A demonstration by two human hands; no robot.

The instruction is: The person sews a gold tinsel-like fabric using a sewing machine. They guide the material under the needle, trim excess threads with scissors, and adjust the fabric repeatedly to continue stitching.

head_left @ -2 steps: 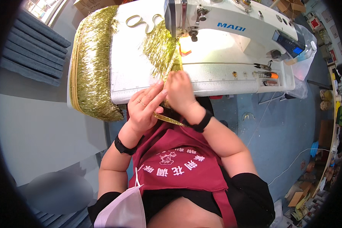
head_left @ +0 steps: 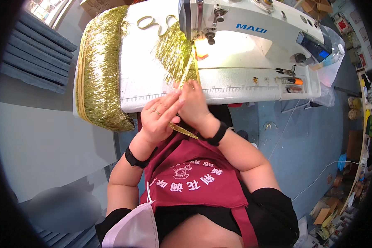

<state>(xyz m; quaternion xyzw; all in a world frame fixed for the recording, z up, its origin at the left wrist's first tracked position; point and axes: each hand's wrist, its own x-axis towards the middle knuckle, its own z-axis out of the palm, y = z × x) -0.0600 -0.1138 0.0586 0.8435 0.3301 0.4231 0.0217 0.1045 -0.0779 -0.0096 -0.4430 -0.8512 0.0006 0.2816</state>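
Note:
A gold tinsel fringe (head_left: pixel 173 53) lies on the sewing machine's white bed, one edge at the needle area. From there a narrow gold trim band (head_left: pixel 187 70) runs toward me in two strands. My right hand (head_left: pixel 195 105) is closed at the near edge of the bed, its fingers pinching the band. Beside it, slightly overlapping, my left hand (head_left: pixel 156 120) has its fingers pressed together, with the band passing beneath them. A loose length of the band comes out below my left hand and hangs toward my right wrist. The fingertips partly hide where the band is gripped.
The white sewing machine (head_left: pixel 252 25) arches over the bed. A thick bundle of gold tinsel fringe (head_left: pixel 105 70) drapes over the bed's left end. A looped pale cord (head_left: pixel 159 27) lies near the back. Tools with an orange handle (head_left: pixel 295 82) sit in a tray at right.
My right hand has drawn slightly back toward me, and its wrist has shifted a little. My left hand stays almost in place. The fringe under the machine looks unchanged.

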